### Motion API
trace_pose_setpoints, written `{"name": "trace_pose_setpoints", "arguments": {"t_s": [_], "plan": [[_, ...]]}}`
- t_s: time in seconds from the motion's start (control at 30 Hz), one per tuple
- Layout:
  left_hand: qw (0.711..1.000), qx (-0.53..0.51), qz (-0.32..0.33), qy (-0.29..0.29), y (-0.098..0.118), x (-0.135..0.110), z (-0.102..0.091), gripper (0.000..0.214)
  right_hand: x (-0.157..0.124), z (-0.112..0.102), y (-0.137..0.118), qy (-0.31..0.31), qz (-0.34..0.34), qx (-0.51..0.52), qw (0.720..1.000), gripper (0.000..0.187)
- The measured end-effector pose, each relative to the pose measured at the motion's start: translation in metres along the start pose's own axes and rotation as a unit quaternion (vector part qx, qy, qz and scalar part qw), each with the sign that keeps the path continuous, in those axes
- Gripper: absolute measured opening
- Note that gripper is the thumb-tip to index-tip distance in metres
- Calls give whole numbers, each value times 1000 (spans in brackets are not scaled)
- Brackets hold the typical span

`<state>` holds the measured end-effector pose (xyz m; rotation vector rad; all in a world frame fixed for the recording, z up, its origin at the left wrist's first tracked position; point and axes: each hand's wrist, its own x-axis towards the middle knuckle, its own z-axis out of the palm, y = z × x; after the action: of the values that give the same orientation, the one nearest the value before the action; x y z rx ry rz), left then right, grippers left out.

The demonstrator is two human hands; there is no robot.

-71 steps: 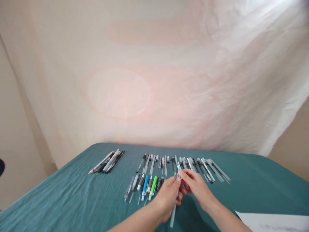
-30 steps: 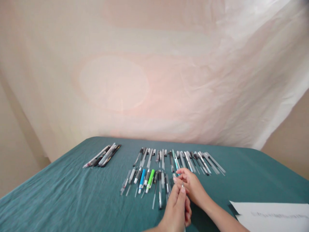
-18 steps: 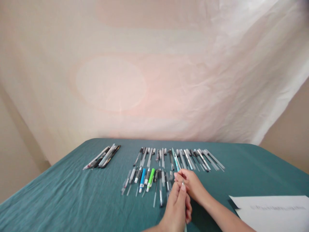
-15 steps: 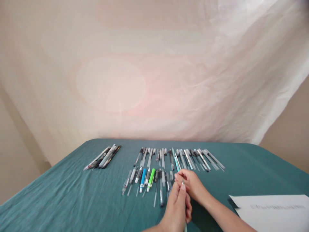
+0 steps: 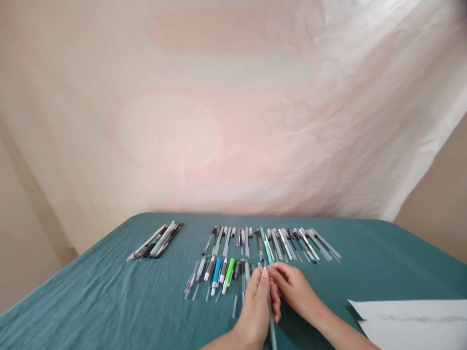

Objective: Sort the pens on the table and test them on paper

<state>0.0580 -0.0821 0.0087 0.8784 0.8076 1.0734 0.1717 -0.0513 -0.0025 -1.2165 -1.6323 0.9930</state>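
My left hand [image 5: 255, 306] is closed around a slim pale teal pen [image 5: 272, 328] whose lower end sticks out toward me. My right hand [image 5: 294, 288] meets it at the pen's upper tip, fingers pinched on that end. Both hands hover just in front of the rows of pens [image 5: 270, 243] laid side by side on the teal tablecloth [image 5: 91, 301]. A nearer row holds a blue pen [image 5: 216, 270] and a green pen [image 5: 229, 272].
A separate bundle of pens [image 5: 156, 240] lies at the left of the table. White paper sheets [image 5: 416, 321] rest at the right front corner. A wrinkled pale cloth backdrop [image 5: 233, 112] hangs behind the table.
My left hand has slid forward and left along the pen, so more of the pen's lower end shows. The right hand stays pinched at the tip. The view tilted slightly.
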Motion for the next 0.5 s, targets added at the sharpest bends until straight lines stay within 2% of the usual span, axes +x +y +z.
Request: {"name": "trace_pose_setpoints", "arguments": {"t_s": [0.1,0.17,0.33,0.5], "plan": [[1000,-2,-3,-19,2,1,-1,32,-3,1,-3,17,44,67,997,36],[1000,-4,-9,-27,2,0,0,33,-5,0,-6,25,49,109,993,38],[999,-3,-24,-34,-2,0,1,36,-7,-2,-13,-12,42,163,986,28],[998,-20,-44,-43,-8,5,-2,36,-4,-7,-11,37,67,223,972,25]]}}
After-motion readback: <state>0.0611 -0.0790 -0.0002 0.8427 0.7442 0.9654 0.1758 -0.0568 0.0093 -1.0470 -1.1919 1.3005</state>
